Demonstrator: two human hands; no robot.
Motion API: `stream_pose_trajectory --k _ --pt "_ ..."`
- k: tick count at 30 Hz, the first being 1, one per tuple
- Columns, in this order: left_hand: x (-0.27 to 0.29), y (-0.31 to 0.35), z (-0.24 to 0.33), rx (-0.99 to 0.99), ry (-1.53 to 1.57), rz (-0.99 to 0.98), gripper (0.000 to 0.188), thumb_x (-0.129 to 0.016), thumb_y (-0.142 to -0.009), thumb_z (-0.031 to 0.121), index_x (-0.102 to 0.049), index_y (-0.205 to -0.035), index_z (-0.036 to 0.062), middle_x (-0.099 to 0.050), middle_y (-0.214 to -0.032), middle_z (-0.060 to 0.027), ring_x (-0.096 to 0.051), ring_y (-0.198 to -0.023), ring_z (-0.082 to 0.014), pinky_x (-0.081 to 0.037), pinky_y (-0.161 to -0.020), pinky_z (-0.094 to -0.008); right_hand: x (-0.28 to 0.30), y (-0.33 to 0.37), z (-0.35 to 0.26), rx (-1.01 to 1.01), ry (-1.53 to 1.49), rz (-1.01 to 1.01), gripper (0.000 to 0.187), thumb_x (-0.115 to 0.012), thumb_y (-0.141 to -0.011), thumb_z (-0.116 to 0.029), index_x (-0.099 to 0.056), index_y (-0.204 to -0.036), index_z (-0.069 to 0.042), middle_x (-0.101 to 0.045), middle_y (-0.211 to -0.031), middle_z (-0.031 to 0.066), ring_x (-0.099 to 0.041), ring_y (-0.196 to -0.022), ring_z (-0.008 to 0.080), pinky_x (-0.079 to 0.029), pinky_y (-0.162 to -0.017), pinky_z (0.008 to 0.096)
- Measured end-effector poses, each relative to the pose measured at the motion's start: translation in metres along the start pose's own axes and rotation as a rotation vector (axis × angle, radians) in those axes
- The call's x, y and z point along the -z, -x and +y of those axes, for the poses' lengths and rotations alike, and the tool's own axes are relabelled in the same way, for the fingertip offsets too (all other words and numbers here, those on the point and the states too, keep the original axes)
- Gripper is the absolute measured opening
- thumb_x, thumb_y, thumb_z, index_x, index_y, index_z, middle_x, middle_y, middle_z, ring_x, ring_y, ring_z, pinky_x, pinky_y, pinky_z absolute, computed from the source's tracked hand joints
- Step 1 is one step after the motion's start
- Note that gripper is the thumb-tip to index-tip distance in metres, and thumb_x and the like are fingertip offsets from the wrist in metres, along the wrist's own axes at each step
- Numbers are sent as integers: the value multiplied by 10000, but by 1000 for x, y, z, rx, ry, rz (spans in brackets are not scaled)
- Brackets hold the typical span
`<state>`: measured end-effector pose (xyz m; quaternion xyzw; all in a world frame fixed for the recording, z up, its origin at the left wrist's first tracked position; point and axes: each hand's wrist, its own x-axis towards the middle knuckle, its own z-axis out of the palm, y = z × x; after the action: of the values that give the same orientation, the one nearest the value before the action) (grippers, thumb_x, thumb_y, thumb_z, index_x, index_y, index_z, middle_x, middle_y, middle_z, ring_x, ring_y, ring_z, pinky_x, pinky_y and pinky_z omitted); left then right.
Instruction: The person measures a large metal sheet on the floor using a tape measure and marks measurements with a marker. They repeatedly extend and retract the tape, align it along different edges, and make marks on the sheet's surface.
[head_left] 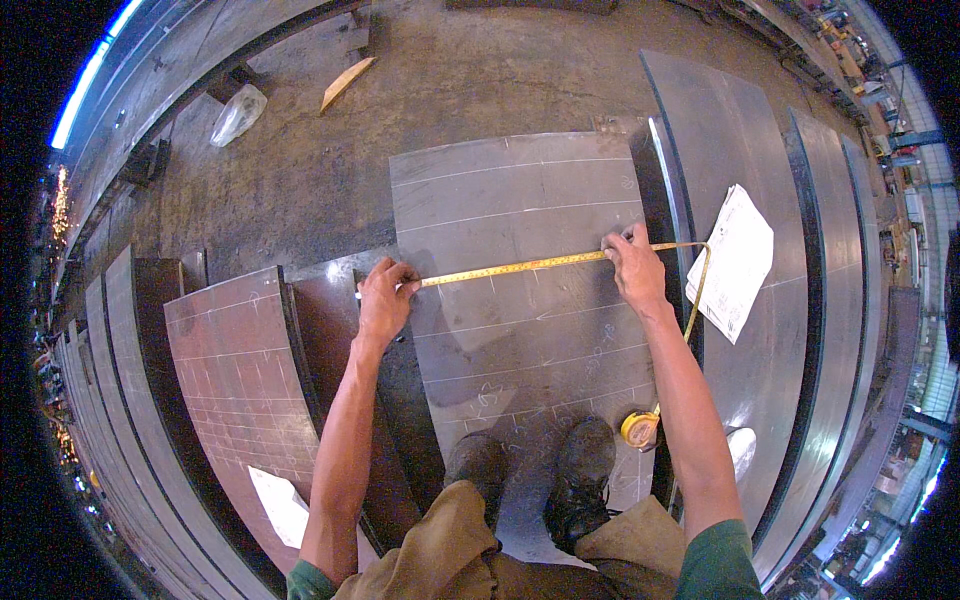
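Observation:
A yellow tape measure blade (510,268) stretches across a dark steel plate (520,230) marked with white lines. My left hand (386,298) pinches the blade's end at the plate's left edge; a small white tip shows beside its fingers, too little to name. Close to the right edge, my right hand (636,268) has its fingers closed on the blade. Past that hand the blade bends over and runs back to its yellow case (640,430), which lies on the plate near my right boot (582,470).
Papers (738,262) lie on a neighbouring steel plate (780,370) at the right. A reddish plate (240,350) with a white sheet (280,505) is at the left. Dark gaps separate the plates. A wood piece (347,85) and clear plastic (238,115) lie on the floor beyond.

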<state>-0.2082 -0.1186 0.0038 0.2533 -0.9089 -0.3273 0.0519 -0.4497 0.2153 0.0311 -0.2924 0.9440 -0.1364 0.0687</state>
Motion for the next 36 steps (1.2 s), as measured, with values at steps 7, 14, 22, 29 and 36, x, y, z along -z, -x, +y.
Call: stream_pose_trajectory --k 7,14,22,29,36 --pt "0 1 1 1 -5 15 120 -735 -808 132 -700 -917 96 -608 -907 -78 -610 -897 -323 -427 -769 -489 2 1 -3 -3 -12 6 88 -619 -929 -183 -629 -1012 -157 -508 -1054 111 -620 -902 341 -524 -719 455" --pt "-2 1 -1 -15 1 8 119 -725 -817 138 -697 -925 100 -599 -899 -80 -604 -882 -324 -421 -767 -486 -6 9 2 51 -14 99 162 -622 -924 -156 -587 -1075 -110 -505 -1102 150 -614 -904 375 -524 -722 472" --pt "-1 1 1 39 58 -23 123 -719 -832 155 -710 -943 101 -598 -895 -83 -604 -879 -315 -408 -789 -488 -10 22 2 -152 -143 258 331 -566 -925 -59 -469 -1236 -7 -486 -1240 267 -586 -1005 480 -512 -835 510" --pt "1 0 -1 18 0 -44 138 -724 -832 171 -718 -951 102 -602 -898 -77 -605 -899 -311 -407 -794 -495 -16 48 -26 -88 -304 168 222 -580 -927 -79 -551 -1136 -10 -636 -988 232 -608 -947 448 -489 -827 495" --pt "2 0 1 16 -28 -42 152 -721 -831 169 -718 -967 104 -599 -904 -77 -604 -930 -310 -406 -806 -507 -18 42 -55 -149 -284 152 176 -624 -904 -103 -648 -1048 -4 -674 -968 219 -643 -910 417 -505 -794 470"
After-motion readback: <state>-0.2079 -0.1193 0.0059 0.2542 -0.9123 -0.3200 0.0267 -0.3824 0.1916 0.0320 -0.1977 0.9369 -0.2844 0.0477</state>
